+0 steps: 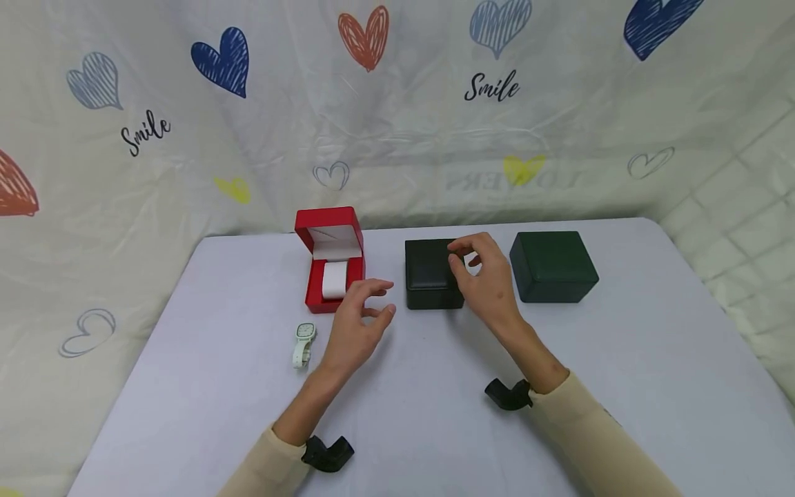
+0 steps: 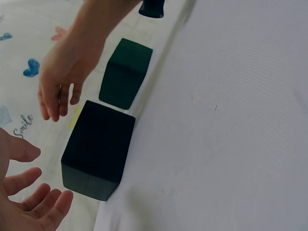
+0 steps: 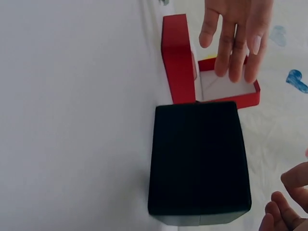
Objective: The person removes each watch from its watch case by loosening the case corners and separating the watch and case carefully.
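My left hand (image 1: 357, 331) hovers between an opened red watch box (image 1: 315, 290) and a closed black box (image 1: 428, 293), its fingers loosely bent around nothing. Near the right edge of the black box hangs my right hand (image 1: 491, 286), also holding nothing. In the right wrist view a gap shows between that hand (image 3: 291, 207) and the black box (image 3: 199, 159). The red box's lid stands up, and a white cushion (image 1: 334, 279) sits inside. A white wristwatch (image 1: 303, 345) lies on the table in front of the red box.
A closed dark green box (image 1: 555, 266) stands at the back right of the white-covered table (image 1: 410, 428). Behind the table hangs a pale curtain (image 1: 410, 110) printed with hearts. Black camera mounts (image 1: 328, 454) are strapped near both wrists.
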A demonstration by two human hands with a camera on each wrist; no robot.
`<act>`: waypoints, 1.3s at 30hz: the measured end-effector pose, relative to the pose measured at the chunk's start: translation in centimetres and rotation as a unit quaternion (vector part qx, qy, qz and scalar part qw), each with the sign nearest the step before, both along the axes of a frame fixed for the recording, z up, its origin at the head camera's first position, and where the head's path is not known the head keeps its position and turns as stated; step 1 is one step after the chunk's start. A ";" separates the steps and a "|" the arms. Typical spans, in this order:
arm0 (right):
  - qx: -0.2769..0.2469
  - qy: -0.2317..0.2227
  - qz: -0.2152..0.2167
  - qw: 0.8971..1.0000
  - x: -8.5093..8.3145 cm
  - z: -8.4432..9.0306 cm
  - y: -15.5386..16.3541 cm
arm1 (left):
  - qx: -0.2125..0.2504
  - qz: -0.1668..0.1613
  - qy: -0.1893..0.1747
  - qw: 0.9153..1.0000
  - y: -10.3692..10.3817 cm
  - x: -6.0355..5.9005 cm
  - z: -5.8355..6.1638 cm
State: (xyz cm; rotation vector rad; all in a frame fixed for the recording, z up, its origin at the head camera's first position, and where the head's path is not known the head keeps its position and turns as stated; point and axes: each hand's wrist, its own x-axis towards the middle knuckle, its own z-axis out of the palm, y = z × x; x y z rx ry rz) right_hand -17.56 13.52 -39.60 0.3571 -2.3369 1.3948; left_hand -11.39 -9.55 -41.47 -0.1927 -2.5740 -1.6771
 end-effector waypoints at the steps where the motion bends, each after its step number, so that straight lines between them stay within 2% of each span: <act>1: 0.001 -0.004 -0.002 1.000 -0.1 -0.1 0.2 | 0.002 -0.003 -0.003 1.000 0.1 -0.1 -0.1; 8: -0.005 -0.054 -0.005 0.999 -0.5 -0.8 1.6 | -0.002 -0.005 -0.009 1.000 1.0 -0.8 -0.4; 15: -0.009 -0.087 0.005 0.996 -0.9 -1.5 2.5 | 0.009 -0.010 -0.038 0.999 1.7 -1.5 -1.0; 20: -0.016 -0.111 0.030 0.993 -1.4 -1.7 2.8 | 0.008 -0.014 -0.049 0.999 2.0 -2.0 -1.5; 28: -0.009 -0.167 0.078 0.983 -2.1 -2.6 3.3 | 0.002 -0.025 -0.042 0.999 2.4 -2.7 -2.2; 34: 0.004 -0.183 0.111 0.977 -2.2 -3.1 3.2 | 0.005 -0.030 -0.038 0.999 2.5 -3.2 -2.7; 39: -0.012 -0.189 0.131 0.973 -2.3 -3.5 3.4 | 0.020 -0.038 -0.039 0.998 2.8 -3.6 -3.2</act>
